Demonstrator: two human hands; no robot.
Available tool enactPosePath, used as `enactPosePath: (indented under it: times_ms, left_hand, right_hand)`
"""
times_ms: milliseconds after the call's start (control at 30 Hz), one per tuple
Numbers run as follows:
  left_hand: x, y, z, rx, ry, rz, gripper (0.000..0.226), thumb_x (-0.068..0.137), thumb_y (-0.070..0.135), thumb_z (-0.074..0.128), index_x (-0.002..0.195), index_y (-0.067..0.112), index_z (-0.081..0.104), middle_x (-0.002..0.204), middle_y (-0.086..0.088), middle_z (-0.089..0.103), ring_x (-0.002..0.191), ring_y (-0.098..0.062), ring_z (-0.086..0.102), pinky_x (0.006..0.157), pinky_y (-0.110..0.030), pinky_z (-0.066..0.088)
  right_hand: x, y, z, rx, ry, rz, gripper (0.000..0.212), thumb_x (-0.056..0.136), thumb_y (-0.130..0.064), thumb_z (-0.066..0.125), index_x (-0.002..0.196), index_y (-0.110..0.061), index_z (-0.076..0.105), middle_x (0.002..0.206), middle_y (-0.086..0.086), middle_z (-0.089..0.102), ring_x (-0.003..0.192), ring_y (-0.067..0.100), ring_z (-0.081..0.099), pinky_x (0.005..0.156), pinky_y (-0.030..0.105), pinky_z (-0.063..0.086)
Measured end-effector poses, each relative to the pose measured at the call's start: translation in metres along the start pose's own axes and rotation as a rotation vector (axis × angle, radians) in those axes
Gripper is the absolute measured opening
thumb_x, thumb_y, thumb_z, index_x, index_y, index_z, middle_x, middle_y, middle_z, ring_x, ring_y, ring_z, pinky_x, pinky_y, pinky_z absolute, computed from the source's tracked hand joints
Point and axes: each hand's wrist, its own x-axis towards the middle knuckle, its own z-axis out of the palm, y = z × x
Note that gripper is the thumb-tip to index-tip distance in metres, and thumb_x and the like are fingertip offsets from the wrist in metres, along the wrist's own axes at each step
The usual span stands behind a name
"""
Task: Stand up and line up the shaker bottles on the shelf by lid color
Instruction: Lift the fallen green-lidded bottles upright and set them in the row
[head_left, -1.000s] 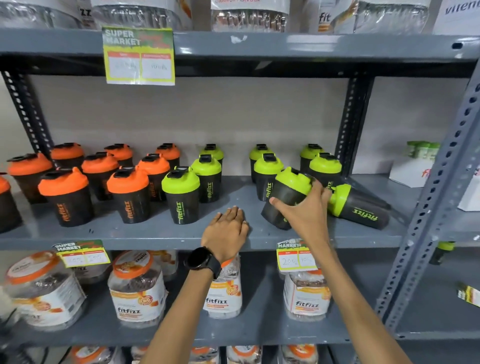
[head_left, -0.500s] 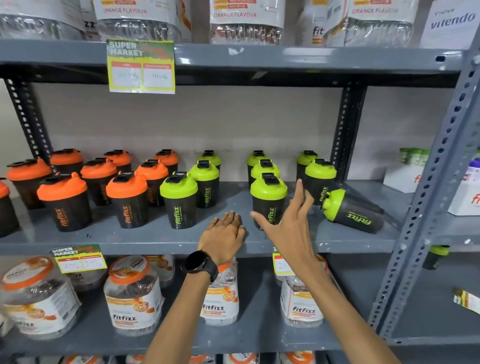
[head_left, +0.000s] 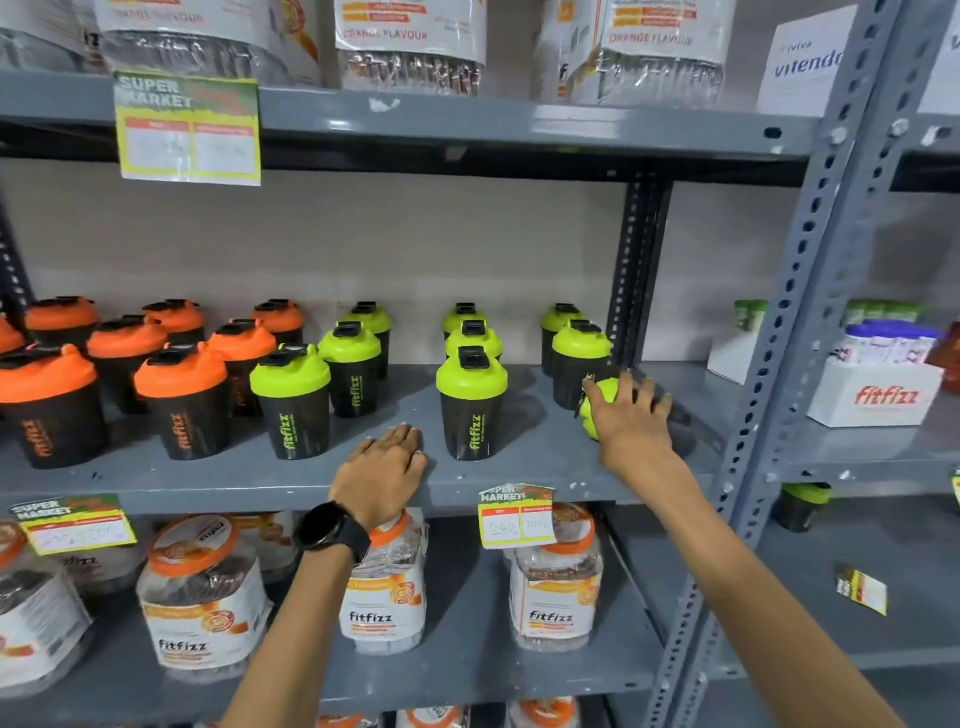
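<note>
Black shaker bottles stand on the grey middle shelf (head_left: 208, 486). The orange-lid bottles (head_left: 182, 400) are grouped at the left, and green-lid ones (head_left: 291, 400) fill the middle and right. One green-lid bottle (head_left: 471, 405) stands alone near the front. At the right end a last green-lid bottle (head_left: 597, 402) lies on its side, lid pointing left. My right hand (head_left: 631, 418) is laid over its lid and neck with the fingers curled around it. My left hand (head_left: 382, 467), a black watch on its wrist, rests flat on the shelf's front edge and holds nothing.
A grey upright post (head_left: 636, 270) stands just behind the lying bottle, and a perforated front post (head_left: 779, 364) is to its right. Price tags (head_left: 517, 517) hang from the shelf lip. Fitfizz jars (head_left: 556, 587) fill the shelf below. A white Fitfizz box (head_left: 878, 395) sits on the neighbouring shelf.
My right hand set the tilted green-lid bottle upright, let go of it, then moved right onto the lying bottle. My left hand stayed on the shelf edge.
</note>
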Motion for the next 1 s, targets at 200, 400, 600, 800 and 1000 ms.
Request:
enactPosePath:
  times_ms: [200, 400, 600, 800, 1000]
  left_hand:
    - [-0.001, 0.000, 0.001, 0.005, 0.021, 0.010, 0.049, 0.105, 0.034, 0.028, 0.149, 0.016, 0.037, 0.163, -0.004, 0.031, 0.150, -0.016, 0.028, 0.124, -0.039, 0.020]
    - [-0.002, 0.000, 0.003, 0.013, 0.050, 0.014, 0.047, 0.105, 0.034, 0.028, 0.147, 0.016, 0.041, 0.161, -0.003, 0.034, 0.149, -0.017, 0.031, 0.123, -0.038, 0.022]
    - [0.000, -0.001, 0.004, 0.022, 0.043, 0.013, 0.048, 0.105, 0.034, 0.027, 0.148, 0.017, 0.040, 0.162, -0.003, 0.033, 0.150, -0.016, 0.030, 0.124, -0.039, 0.021]
    - [-0.001, -0.001, 0.003, 0.038, 0.041, 0.004, 0.050, 0.105, 0.034, 0.026, 0.152, 0.017, 0.034, 0.163, -0.003, 0.030, 0.151, -0.016, 0.027, 0.124, -0.037, 0.020]
    - [-0.002, -0.001, 0.003, 0.062, 0.047, 0.015, 0.051, 0.105, 0.034, 0.026, 0.153, 0.018, 0.033, 0.163, -0.003, 0.031, 0.151, -0.015, 0.027, 0.124, -0.038, 0.021]
  right_hand:
    - [0.001, 0.001, 0.009, -0.010, 0.156, -0.016, 0.084, 0.077, -0.004, 0.073, 0.147, -0.024, 0.032, 0.146, 0.020, 0.032, 0.135, 0.045, 0.036, 0.113, 0.060, 0.028]
    - [-0.004, 0.008, 0.013, 0.208, 0.318, -0.126, 0.093, 0.076, -0.002, 0.073, 0.154, -0.019, 0.025, 0.145, 0.016, 0.038, 0.131, 0.038, 0.042, 0.110, 0.048, 0.038]
    - [-0.002, 0.004, 0.002, 1.005, 0.491, -0.085, 0.089, 0.073, -0.019, 0.083, 0.147, -0.023, 0.036, 0.141, 0.008, 0.045, 0.131, 0.025, 0.045, 0.101, 0.023, 0.034]
    - [0.003, 0.005, 0.014, 1.143, 0.489, 0.039, 0.088, 0.072, -0.032, 0.085, 0.145, -0.021, 0.036, 0.144, 0.009, 0.047, 0.135, 0.028, 0.043, 0.103, 0.028, 0.034]
    - [0.000, 0.004, 0.029, 1.093, 0.469, 0.021, 0.092, 0.076, -0.037, 0.081, 0.150, -0.027, 0.026, 0.152, 0.007, 0.038, 0.139, 0.028, 0.038, 0.108, 0.040, 0.037]
